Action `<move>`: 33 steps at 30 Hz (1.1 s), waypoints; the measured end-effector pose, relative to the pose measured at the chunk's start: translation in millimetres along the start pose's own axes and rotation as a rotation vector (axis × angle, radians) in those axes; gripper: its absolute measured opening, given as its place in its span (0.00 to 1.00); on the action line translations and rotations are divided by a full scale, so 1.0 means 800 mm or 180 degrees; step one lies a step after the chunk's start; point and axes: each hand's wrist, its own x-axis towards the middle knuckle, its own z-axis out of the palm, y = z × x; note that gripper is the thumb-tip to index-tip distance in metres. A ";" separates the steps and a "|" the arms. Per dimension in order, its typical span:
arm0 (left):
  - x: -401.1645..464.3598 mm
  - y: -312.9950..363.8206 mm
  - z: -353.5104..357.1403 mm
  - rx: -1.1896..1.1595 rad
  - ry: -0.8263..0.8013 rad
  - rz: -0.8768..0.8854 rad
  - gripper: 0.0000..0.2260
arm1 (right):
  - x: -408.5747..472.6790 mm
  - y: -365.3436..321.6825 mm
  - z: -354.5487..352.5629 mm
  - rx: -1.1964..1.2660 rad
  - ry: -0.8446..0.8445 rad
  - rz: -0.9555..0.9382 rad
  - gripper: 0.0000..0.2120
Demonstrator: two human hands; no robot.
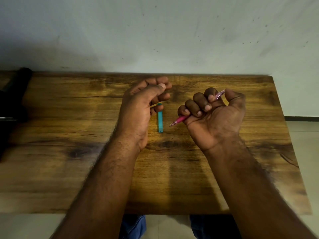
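My right hand [214, 111] grips a pink pen [179, 120] in a fist, palm up. The pen's tip points down-left toward the table and its clear pink end sticks out past my index finger. A slim teal strip [160, 119], like a pen cap or lead case, lies flat on the wooden table [69, 118] between my hands. My left hand [143, 104] hovers just left of the strip with its fingers loosely curled and nothing visible in them. Its little finger is close to the strip's far end.
A dark object [12, 100] stands at the table's far left edge. The table backs onto a pale wall [155, 31]. Tiled floor [303, 131] shows to the right, and blue trouser legs [134, 226] below the near edge.
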 end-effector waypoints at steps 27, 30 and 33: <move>-0.001 0.001 0.001 0.0011 0.0004 -0.0009 0.10 | 0.000 -0.001 -0.001 0.0030 0.0136 -0.0121 0.23; -0.001 0.001 0.001 0.0015 -0.0002 -0.0018 0.10 | 0.000 0.000 -0.001 0.0001 0.0169 -0.0127 0.24; -0.001 0.001 0.000 0.0012 -0.0004 -0.0003 0.10 | 0.000 0.001 0.000 -0.0010 0.0173 -0.0127 0.23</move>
